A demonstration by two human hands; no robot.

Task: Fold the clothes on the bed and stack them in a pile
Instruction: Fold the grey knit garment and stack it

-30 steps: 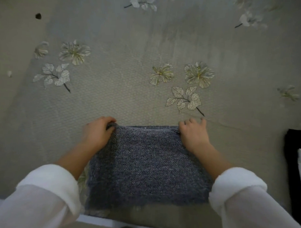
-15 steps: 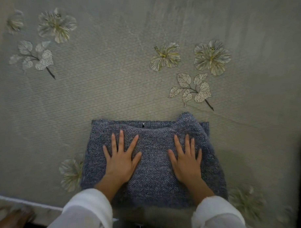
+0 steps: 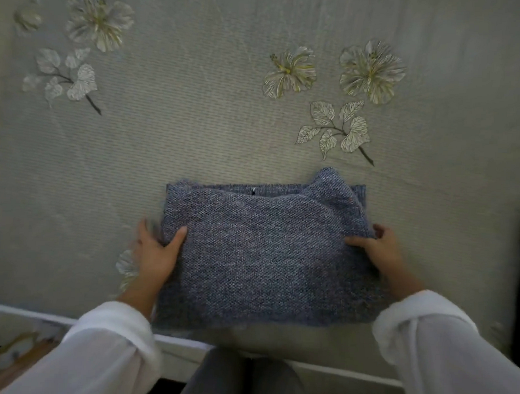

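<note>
Currently the sweater [image 3: 265, 256], a folded blue-grey knit, lies flat on the floral bedspread [image 3: 196, 141], close to the bed's near edge. The left hand [image 3: 155, 252] pinches its left side with the thumb on top; its fingers are blurred at the cloth's edge. The right hand [image 3: 380, 251] grips the right side, fingers curled around the edge. For a clean lift, slide the fingers fully beneath, support both sides evenly and keep the layers level. The bulge [image 3: 331, 181] at the far right corner may slip loose.
</note>
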